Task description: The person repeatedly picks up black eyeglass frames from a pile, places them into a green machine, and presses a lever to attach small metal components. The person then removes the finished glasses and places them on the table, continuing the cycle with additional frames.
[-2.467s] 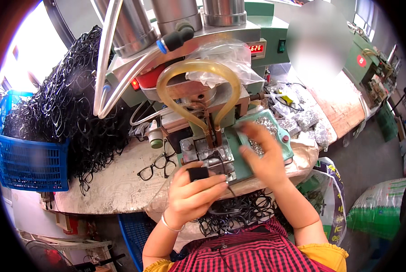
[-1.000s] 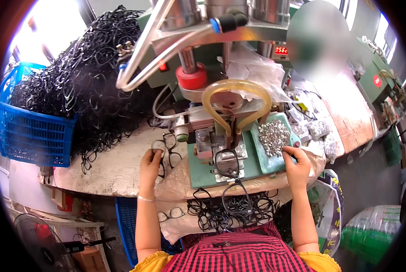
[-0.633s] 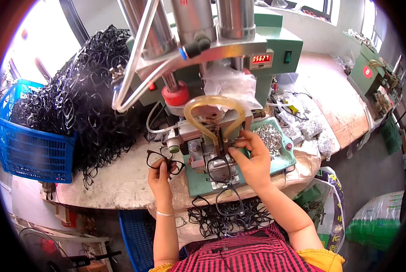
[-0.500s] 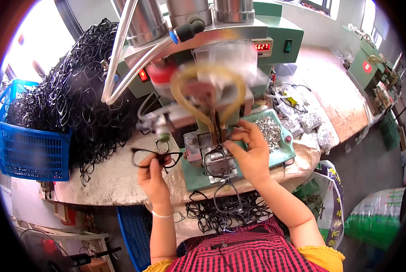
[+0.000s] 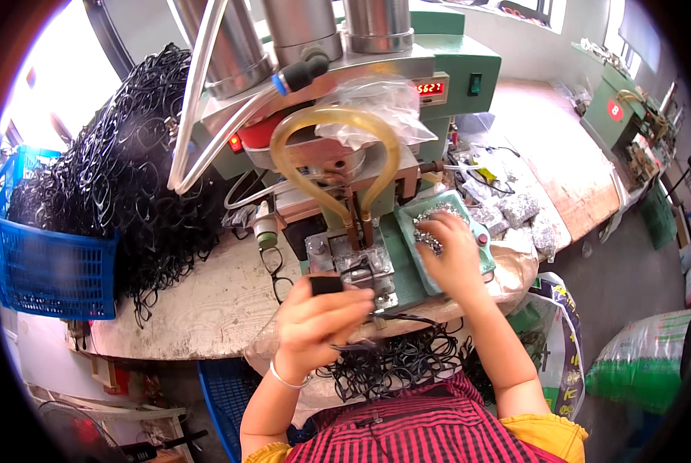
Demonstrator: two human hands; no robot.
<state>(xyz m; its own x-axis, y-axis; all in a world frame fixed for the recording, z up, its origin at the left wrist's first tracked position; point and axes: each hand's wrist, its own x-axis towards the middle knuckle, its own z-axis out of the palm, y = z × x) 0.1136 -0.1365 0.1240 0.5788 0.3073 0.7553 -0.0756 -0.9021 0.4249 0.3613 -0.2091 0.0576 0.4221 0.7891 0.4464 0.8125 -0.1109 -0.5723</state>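
Note:
My left hand (image 5: 315,320) is blurred in front of the machine's metal fixture (image 5: 318,251), with its fingers closed on a black eyeglass frame (image 5: 361,344) that is mostly hidden and smeared. A black band or cover (image 5: 326,285) shows at its upper side. Dark frame parts also lie over the fixture, below two brown tube ends. My right hand (image 5: 455,258) reaches into a green tray, fingers bent and pinched among small shiny metal parts (image 5: 430,245). What lies between those fingertips is hidden.
A green press (image 5: 484,65) with metal cylinders and a looped yellow tube (image 5: 338,116) stands ahead. Black eyeglass frames (image 5: 145,147) heap over a blue basket (image 5: 56,266) at left; more (image 5: 407,355) lie before me. Bags of metal parts (image 5: 519,207) sit right of the tray.
My right hand has left the fixture and moved right into the parts tray. My left hand has moved right and down to the fixture with an eyeglass frame.

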